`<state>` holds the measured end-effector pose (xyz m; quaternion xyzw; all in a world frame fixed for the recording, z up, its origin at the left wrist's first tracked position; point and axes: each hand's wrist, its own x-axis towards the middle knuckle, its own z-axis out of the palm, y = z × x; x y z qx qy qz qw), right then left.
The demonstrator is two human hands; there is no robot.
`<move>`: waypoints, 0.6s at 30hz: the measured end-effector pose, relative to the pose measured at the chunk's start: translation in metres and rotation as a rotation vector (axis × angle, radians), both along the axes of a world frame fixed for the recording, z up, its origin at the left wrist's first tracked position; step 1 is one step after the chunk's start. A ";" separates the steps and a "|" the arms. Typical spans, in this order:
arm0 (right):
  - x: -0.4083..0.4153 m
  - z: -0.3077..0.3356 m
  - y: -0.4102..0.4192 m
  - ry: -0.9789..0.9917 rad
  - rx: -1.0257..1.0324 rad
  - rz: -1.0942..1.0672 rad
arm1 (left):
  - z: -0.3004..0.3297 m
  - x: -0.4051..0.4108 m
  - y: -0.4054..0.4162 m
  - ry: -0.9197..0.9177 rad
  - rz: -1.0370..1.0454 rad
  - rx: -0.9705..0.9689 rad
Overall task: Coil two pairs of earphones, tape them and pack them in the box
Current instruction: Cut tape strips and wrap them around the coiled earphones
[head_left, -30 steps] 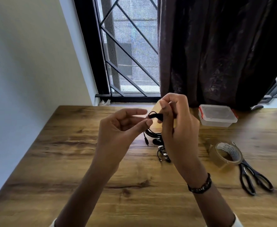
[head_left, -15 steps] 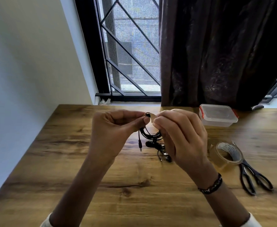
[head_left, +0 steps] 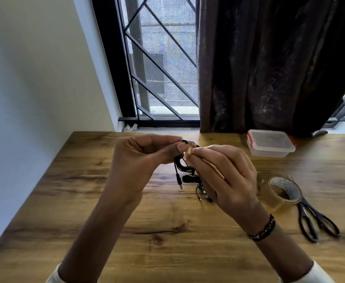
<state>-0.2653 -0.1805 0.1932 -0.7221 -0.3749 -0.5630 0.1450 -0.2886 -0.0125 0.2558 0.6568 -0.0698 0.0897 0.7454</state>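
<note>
A coil of black earphones point(head_left: 182, 166) hangs above the wooden table point(head_left: 85, 180), its plug dangling down. My left hand point(head_left: 141, 160) pinches the top of the coil between thumb and forefinger. My right hand point(head_left: 222, 176) pinches a small piece of clear tape point(head_left: 189, 150) against the same spot on the coil. A second earphone bundle point(head_left: 203, 194) lies on the table below, partly hidden by my right hand. The clear plastic box point(head_left: 269, 142) with red clips stands shut at the back right.
A roll of clear tape point(head_left: 279, 190) sits right of my right hand, with black scissors point(head_left: 314, 223) just beyond it. A dark curtain point(head_left: 269, 58) and barred window point(head_left: 161, 68) rise behind the table. A white wall borders the left edge.
My right hand has turned from upright to palm-down and lowered onto the coil. My left hand's fingers have closed on the coil's top. The coil has dropped slightly.
</note>
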 end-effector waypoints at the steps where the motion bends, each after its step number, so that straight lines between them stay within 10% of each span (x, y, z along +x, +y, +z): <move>1: -0.001 0.000 0.000 -0.004 -0.001 -0.014 | 0.001 0.000 0.000 0.006 -0.008 -0.013; 18: -0.009 0.032 -0.003 0.112 0.368 0.091 | 0.017 -0.001 -0.001 -0.016 0.000 -0.012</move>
